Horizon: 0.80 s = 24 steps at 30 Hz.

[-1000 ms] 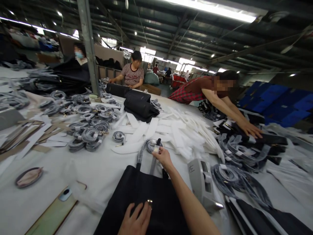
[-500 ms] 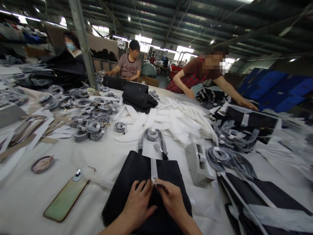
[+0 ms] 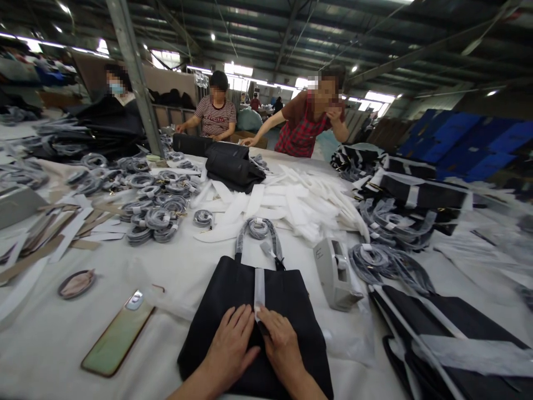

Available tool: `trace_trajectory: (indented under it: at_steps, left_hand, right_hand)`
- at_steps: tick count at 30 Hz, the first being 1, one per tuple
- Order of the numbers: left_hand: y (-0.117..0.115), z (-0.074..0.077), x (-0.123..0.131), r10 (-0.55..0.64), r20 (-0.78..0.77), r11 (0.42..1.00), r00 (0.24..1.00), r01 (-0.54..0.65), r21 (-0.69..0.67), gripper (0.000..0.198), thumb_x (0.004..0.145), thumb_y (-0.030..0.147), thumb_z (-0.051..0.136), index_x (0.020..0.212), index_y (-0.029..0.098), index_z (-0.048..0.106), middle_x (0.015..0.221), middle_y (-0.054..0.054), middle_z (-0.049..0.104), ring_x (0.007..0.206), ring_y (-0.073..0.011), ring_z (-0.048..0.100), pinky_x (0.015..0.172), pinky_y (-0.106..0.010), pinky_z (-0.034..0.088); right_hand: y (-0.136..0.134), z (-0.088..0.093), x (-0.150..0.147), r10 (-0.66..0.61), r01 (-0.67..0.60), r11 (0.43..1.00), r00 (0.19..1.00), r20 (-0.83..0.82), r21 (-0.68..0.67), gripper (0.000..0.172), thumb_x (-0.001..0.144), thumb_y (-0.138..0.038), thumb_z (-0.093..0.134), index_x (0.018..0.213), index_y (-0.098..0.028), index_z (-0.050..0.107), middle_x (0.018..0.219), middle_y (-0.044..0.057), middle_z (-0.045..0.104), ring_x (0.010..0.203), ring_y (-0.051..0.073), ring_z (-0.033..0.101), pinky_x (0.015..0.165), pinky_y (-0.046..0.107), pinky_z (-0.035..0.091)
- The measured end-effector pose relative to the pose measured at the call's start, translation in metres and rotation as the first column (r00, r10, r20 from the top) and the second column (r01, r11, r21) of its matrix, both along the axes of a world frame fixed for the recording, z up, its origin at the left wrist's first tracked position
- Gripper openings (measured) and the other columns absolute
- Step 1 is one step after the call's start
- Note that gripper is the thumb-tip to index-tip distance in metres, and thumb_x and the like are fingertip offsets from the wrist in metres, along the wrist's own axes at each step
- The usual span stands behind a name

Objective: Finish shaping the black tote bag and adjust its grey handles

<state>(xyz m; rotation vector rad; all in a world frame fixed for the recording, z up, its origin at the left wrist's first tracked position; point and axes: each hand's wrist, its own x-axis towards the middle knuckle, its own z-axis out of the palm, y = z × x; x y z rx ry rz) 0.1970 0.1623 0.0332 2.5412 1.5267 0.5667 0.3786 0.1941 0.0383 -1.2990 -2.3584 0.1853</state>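
A black handbag [image 3: 208, 311] lies on the table in front of me, its wrapped handles [image 3: 240, 239] pointing away. A pale strip [image 3: 260, 286] runs down the middle of its upper part. My left hand [image 3: 234, 341] lies on the bag just left of the strip, fingers extended. On the other side, my right hand [image 3: 280, 341] touches the strip's lower end, its fingers bent over something dark that I cannot make out. A coiled, wrapped strap [image 3: 257, 228] sits between the handles.
A phone [image 3: 119, 333] lies at left, a tape dispenser [image 3: 338, 275] right of the bag. Coiled straps [image 3: 158, 218], white strips [image 3: 291, 205] and folded black bags [image 3: 233, 165] lie beyond. More wrapped bags [image 3: 458, 328] are at right. Two people stand or sit across the table.
My right hand has lowered and flattened somewhat at the strip's end. The person in the checked apron has straightened, moved left and raised one hand to the face.
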Motion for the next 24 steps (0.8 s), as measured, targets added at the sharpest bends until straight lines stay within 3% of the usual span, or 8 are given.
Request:
trace_trajectory:
  at_steps: [4, 8, 11, 17, 24]
  left_hand:
    - [0.005, 0.005, -0.005, 0.009, 0.112, 0.999, 0.994, -0.003, -0.055, 0.05, 0.088, 0.02, 0.046, 0.138, 0.014, 0.043, 0.14, -0.013, 0.05, 0.132, -0.0249, 0.044, 0.109, -0.047, 0.038]
    - [0.035, 0.025, -0.007, 0.008, 0.215, 0.986, 0.977, 0.028, -0.162, 0.045, 0.095, 0.019, 0.032, 0.138, 0.016, 0.042, 0.14, -0.009, 0.051, 0.13, -0.0169, 0.046, 0.108, -0.038, 0.041]
    - [0.056, 0.032, -0.003, -0.047, 0.178, 0.979, 0.983, 0.081, -0.186, 0.044, 0.098, 0.025, 0.029, 0.14, 0.016, 0.041, 0.144, -0.008, 0.048, 0.135, -0.0163, 0.039, 0.11, -0.037, 0.038]
    - [0.053, 0.017, 0.003, -0.165, 0.079, 0.963, 0.983, 0.178, -0.203, 0.059, 0.094, 0.046, 0.042, 0.145, 0.016, 0.034, 0.152, -0.013, 0.032, 0.138, -0.0257, 0.035, 0.113, -0.049, 0.026]
    - [0.051, 0.007, 0.002, -0.172, -0.128, 0.977, 0.977, 0.153, -0.146, 0.067, 0.095, 0.055, 0.032, 0.148, 0.014, 0.029, 0.154, -0.012, 0.029, 0.138, -0.0299, 0.032, 0.112, -0.052, 0.023]
  right_hand:
    - [-0.004, 0.0, -0.005, -0.025, 0.026, 1.0, 0.998, 0.061, -0.016, 0.055, 0.078, -0.002, 0.043, 0.127, -0.023, 0.056, 0.127, 0.007, 0.063, 0.11, 0.023, 0.059, 0.09, 0.04, 0.049]
    - [-0.005, 0.007, -0.009, -0.028, 0.032, 0.998, 0.996, 0.087, -0.046, 0.058, 0.077, -0.005, 0.045, 0.132, -0.021, 0.051, 0.128, 0.008, 0.061, 0.108, 0.025, 0.056, 0.088, 0.041, 0.048]
    - [-0.008, 0.011, -0.009, -0.01, 0.014, 0.999, 0.996, 0.088, -0.052, 0.06, 0.076, -0.007, 0.045, 0.135, -0.017, 0.048, 0.127, 0.011, 0.061, 0.111, 0.026, 0.054, 0.09, 0.043, 0.046]
    - [-0.023, 0.001, -0.006, 0.019, -0.02, 1.0, 0.991, 0.129, 0.005, 0.065, 0.077, -0.005, 0.041, 0.141, -0.015, 0.041, 0.142, 0.01, 0.048, 0.126, 0.025, 0.045, 0.102, 0.044, 0.038]
    - [-0.029, 0.002, -0.01, -0.038, 0.047, 0.995, 0.995, 0.095, -0.086, 0.069, 0.072, -0.01, 0.047, 0.14, -0.015, 0.042, 0.146, 0.006, 0.045, 0.13, 0.024, 0.041, 0.106, 0.043, 0.035]
